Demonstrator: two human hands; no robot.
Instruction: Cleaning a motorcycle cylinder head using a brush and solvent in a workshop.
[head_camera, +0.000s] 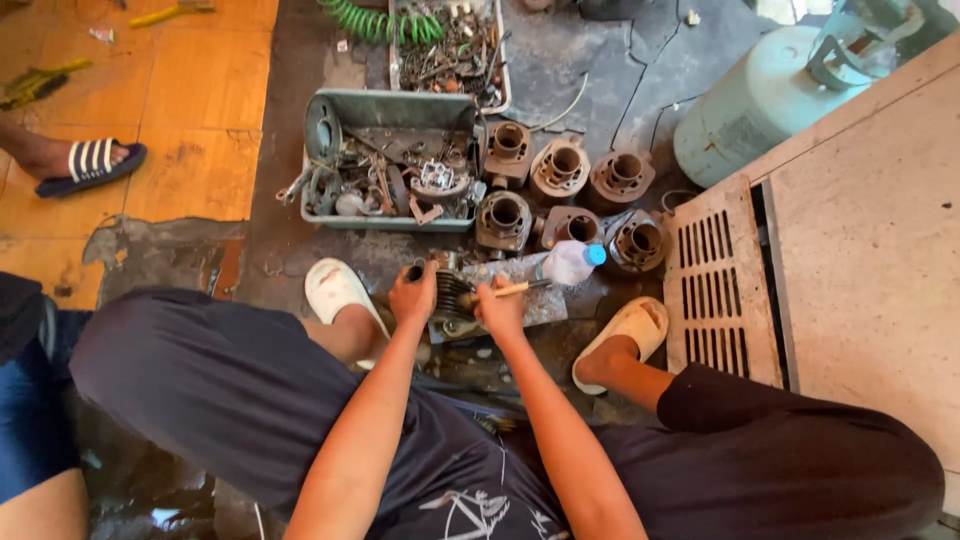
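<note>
Down on the cracked, oil-dark floor (300, 60), between the two pale slippers, sat the finned metal cylinder (452, 292), dull grey and ribbed, and both hands were on the job. The left hand (414, 292) was curled shut around the cylinder's left side, forearm running straight down toward it. The right hand (499, 305) was closed on a thin wooden-handled brush (515, 289), its stick pointing off to the right, wrist bent slightly inward over the fins. Just beyond the right hand lay a clear plastic bottle (570, 262) with a blue cap, tipped on its side. Further out stood six rusty round engine cylinders (562, 166) in two rows, and left of them a grimy grey tray (395, 108) heaped with greasy metal parts.
</note>
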